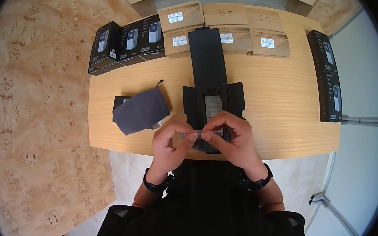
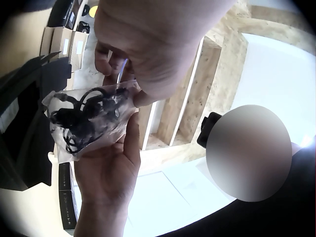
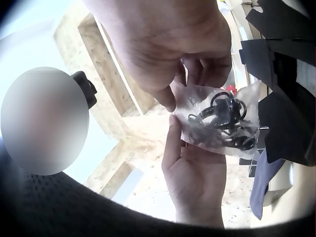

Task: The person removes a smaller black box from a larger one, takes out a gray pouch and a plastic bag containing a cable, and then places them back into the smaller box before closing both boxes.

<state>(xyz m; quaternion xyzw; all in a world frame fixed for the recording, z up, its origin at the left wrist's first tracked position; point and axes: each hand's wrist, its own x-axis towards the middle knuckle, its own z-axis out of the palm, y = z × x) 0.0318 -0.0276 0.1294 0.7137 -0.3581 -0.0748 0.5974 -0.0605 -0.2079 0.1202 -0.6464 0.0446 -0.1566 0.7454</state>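
Observation:
Both hands hold a small clear plastic bag (image 2: 91,118) with a coiled black cable visible inside. My left hand (image 1: 171,139) pinches the bag's top edge between thumb and fingers. Close beside it, my right hand (image 1: 237,138) pinches the same edge, the two thumbs nearly meeting. In the right wrist view the bag (image 3: 222,118) hangs from the fingertips with its cable bunched low. Under the hands stands an open black box (image 1: 208,58), its long lid flap folded back and side flaps spread. A grey item with a printed label (image 1: 213,105) lies inside, partly hidden by the right hand.
Left of the open box, a dark grey drawstring pouch (image 1: 142,111) lies over a small black box (image 1: 118,104). Stacked brown cartons (image 1: 226,14) stand at the back, black product boxes (image 1: 131,42) at the back left, and more black boxes (image 1: 330,93) along the right edge.

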